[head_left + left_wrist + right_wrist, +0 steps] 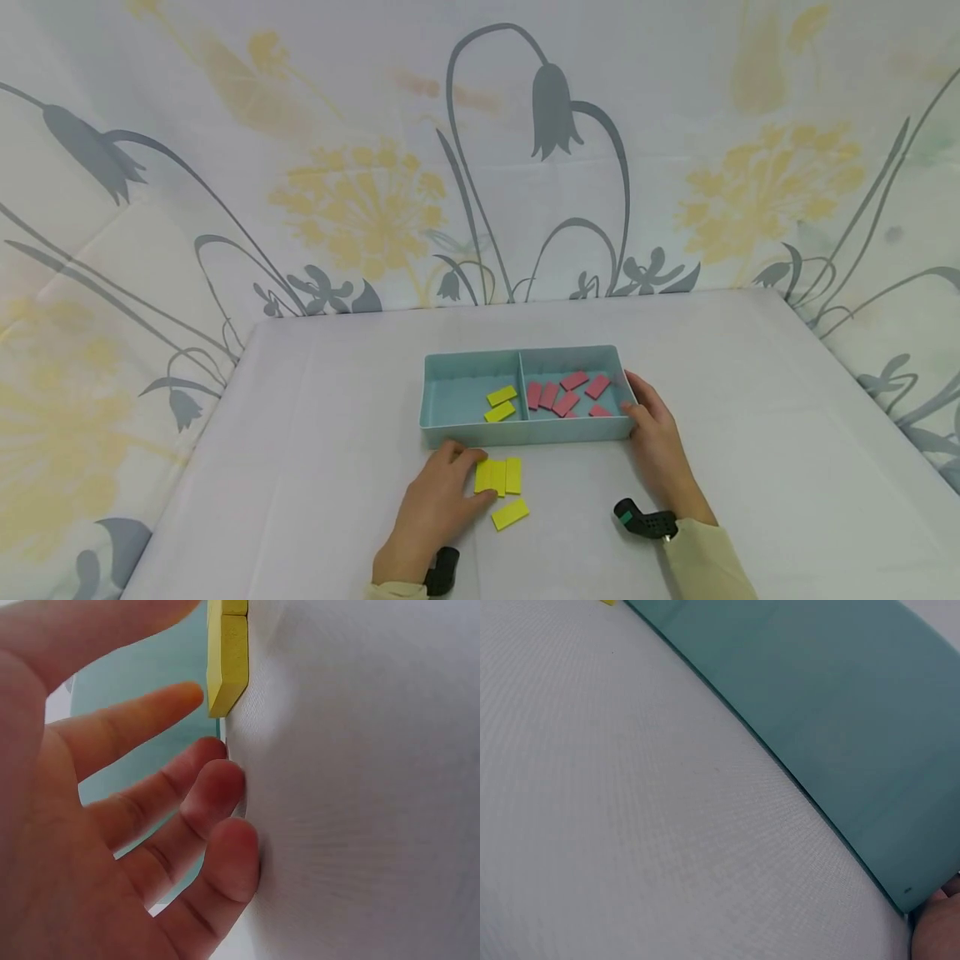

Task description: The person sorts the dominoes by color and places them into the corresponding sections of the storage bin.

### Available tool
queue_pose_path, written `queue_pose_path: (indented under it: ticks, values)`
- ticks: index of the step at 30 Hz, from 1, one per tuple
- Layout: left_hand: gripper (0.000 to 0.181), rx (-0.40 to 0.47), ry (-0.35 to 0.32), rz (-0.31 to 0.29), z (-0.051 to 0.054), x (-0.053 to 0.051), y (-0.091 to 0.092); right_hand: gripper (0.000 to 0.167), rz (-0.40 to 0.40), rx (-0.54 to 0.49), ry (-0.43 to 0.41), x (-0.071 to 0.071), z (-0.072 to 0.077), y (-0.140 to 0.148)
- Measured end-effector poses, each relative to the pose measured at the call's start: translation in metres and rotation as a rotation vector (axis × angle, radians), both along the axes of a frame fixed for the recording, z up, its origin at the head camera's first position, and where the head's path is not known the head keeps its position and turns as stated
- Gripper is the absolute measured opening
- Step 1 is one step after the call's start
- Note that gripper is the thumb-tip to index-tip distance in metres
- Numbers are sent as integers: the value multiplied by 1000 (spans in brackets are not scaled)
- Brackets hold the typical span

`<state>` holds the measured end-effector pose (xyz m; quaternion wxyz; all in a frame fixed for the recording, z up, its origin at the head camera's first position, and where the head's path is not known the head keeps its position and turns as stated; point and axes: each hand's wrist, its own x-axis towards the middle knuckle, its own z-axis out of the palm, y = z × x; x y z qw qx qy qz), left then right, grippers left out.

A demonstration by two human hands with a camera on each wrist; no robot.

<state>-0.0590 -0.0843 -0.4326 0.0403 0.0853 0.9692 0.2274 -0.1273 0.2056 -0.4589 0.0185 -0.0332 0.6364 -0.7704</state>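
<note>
A light blue two-compartment box (472, 434) stands on the table. Two yellow tiles (501, 396) lie in its left compartment and several pink tiles (574, 381) in the right one. My right hand (658, 442) grips the box's right end, thumb at the rim; in the right wrist view only a bit of that hand (937, 930) shows at the corner. My left hand (433, 504) rests at the left side of three yellow tiles (498, 477) lying side by side before the box. Its fingers are spread and loosely bent beside the nearest yellow tile (229, 664).
A single yellow tile (511, 514) lies apart, nearer the front than the row. White cloth covers the table (330, 417). A flower-patterned cloth (495, 167) hangs behind and at both sides. Each wrist wears a black camera strap (647, 521).
</note>
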Motion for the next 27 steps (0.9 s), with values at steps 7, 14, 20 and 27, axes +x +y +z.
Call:
queue_pose_path:
  ticks: [7, 14, 20, 27]
  values:
    - [45, -10, 48, -24, 0, 2, 1, 49, -1, 8, 6, 0, 0, 0]
    - [45, -19, 64, -45, 0, 4, 3, 49, 0, 15, 7, -1, -1, 1]
    - [46, -36, 46, -39, -1, 4, 5, 49, 1, 16, 0, -1, -1, 1]
    - [44, -13, 0, -17, -2, 3, 6, 50, 10, -8, 5, 0, 0, 0]
